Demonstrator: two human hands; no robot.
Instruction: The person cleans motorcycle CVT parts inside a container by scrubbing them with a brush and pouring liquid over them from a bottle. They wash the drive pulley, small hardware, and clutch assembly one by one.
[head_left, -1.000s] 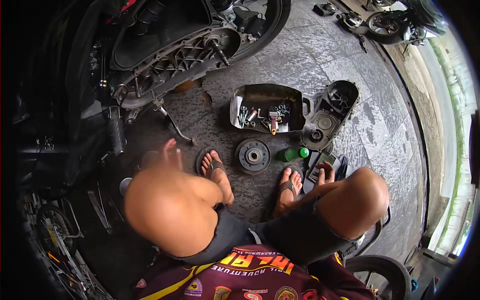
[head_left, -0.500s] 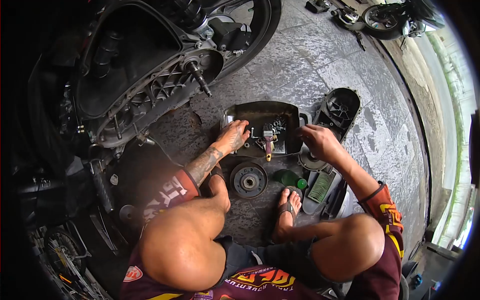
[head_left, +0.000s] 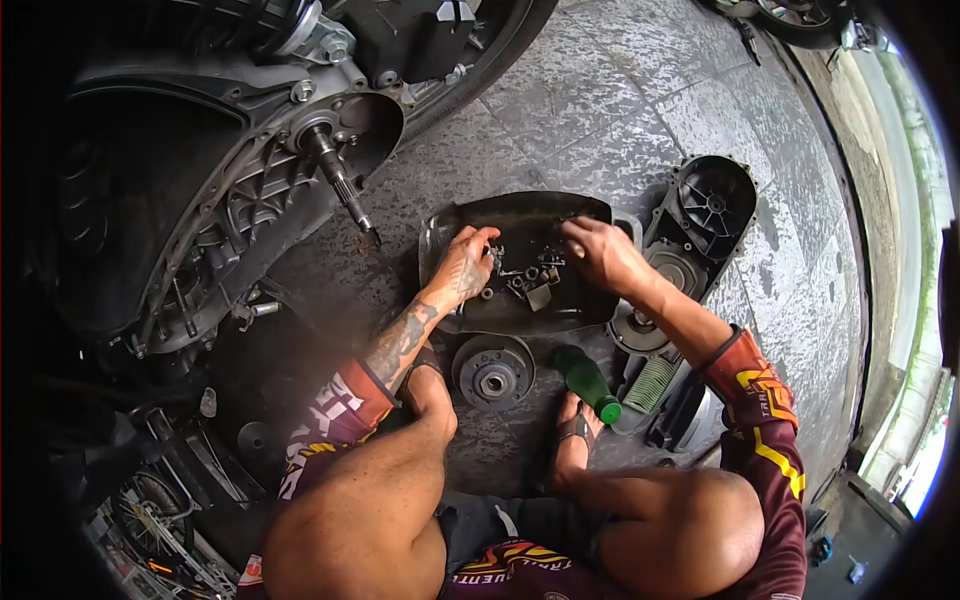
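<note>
Head cam: can't tell if half-curled left hand [head_left: 463, 268] or right hand [head_left: 606, 257] grips anything; dark tray [head_left: 525, 213], jumbled hardware [head_left: 538, 297].

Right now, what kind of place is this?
It looks like a repair workshop: there's a motorbike with its shaft bare, a tray holding small metal parts, and a detached cover beside it.

The tray [head_left: 545, 208] was toned in dark grey, and the nuts and bolts [head_left: 532, 273] in silver. The bottle [head_left: 582, 376] was tinted deep green and topped by a brighter green cap [head_left: 609, 411]. The filter [head_left: 654, 384] was striped in pale green. The floor [head_left: 575, 125] was mottled in dark and light grey. The shirt [head_left: 785, 505] was coloured maroon, marked with yellow stripes and white lettering.
</note>
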